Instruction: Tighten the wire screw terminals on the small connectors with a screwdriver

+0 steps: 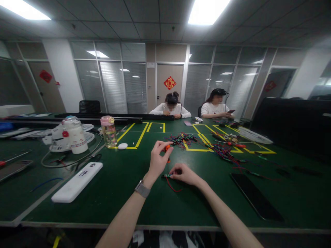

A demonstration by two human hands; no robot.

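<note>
My left hand (159, 156) is closed round the orange handle of a screwdriver (168, 159), held upright with its thin shaft pointing down. The shaft's lower end meets a small green circuit board (166, 176) on the table; whether the tip sits in a screw is too small to tell. Pinched at the board's right side are the fingers of my right hand (182, 173). A red wire (172, 187) curls from the board toward me. Beyond my hands lies a heap of wired boards (183, 139) with red, blue and black leads.
A white power bank (77, 182) lies to the left, a dark phone (256, 195) to the right. Bottles (108, 132) stand at the left rear. More wired boards (223, 152) lie at right on the green table (124, 206). Two people (170, 108) sit opposite.
</note>
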